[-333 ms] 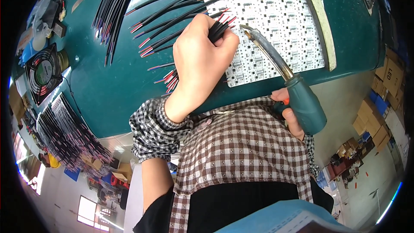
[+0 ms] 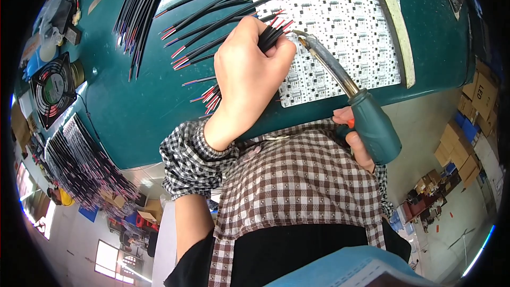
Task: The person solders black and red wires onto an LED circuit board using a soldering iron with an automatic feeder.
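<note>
In the head view, the left hand [image 2: 249,72] clasps black cables [image 2: 271,38] over the left edge of the white circuit-board sheet [image 2: 345,32], which lies on the green counter [image 2: 154,117]; the right hand [image 2: 361,153] grips a soldering iron [image 2: 377,127], tip near the cables.

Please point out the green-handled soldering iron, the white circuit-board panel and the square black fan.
Green-handled soldering iron [image 2: 373,123], head view: its handle.
White circuit-board panel [image 2: 340,27], head view: its middle.
Square black fan [image 2: 52,91], head view: its hub.
</note>
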Demonstrator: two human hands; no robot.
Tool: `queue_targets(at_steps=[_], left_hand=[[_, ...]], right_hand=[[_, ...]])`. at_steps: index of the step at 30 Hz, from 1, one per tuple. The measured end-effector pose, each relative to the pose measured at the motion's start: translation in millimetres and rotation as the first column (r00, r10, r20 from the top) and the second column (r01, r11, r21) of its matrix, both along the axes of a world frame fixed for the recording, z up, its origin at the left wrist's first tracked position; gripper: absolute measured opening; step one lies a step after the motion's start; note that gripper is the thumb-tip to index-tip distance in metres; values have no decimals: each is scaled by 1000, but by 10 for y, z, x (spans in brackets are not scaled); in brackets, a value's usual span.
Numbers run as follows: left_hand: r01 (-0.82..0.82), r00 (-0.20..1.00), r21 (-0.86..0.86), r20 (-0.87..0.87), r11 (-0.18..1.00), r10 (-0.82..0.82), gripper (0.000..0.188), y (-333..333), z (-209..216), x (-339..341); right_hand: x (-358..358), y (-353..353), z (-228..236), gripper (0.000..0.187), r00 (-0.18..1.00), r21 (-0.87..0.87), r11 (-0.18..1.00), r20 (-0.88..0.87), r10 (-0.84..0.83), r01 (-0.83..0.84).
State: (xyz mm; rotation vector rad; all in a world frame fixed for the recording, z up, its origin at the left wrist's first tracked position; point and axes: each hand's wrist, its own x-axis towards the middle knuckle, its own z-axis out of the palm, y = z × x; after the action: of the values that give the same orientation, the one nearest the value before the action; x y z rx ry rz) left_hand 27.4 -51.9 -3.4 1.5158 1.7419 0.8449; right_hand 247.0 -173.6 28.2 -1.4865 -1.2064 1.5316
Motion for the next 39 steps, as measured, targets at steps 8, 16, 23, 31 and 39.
queue_targets(at_steps=[8,16,23,31,39], left_hand=[[6,1000,0,1,1000,-6,17,1,9,-9],[12,1000,-13,-1,1000,-12,16,10,17,-16],[7,1000,-19,-5,1000,-7,16,11,32,-17],[183,981,20,-62,983,-181,20,44,19,-97],[29,999,13,28,1000,-29,21,-6,-22,-25]], right_hand=[[-16,-4,4,76,999,-15,1000,45,16,-16],[-31,33,48,80,993,5,998,97,63,-64],[-47,13,41,81,998,-5,998,-25,-57,57],[90,38,-19,75,997,127,991,65,45,-53],[-46,75,49,71,999,50,998,-17,-35,36]])
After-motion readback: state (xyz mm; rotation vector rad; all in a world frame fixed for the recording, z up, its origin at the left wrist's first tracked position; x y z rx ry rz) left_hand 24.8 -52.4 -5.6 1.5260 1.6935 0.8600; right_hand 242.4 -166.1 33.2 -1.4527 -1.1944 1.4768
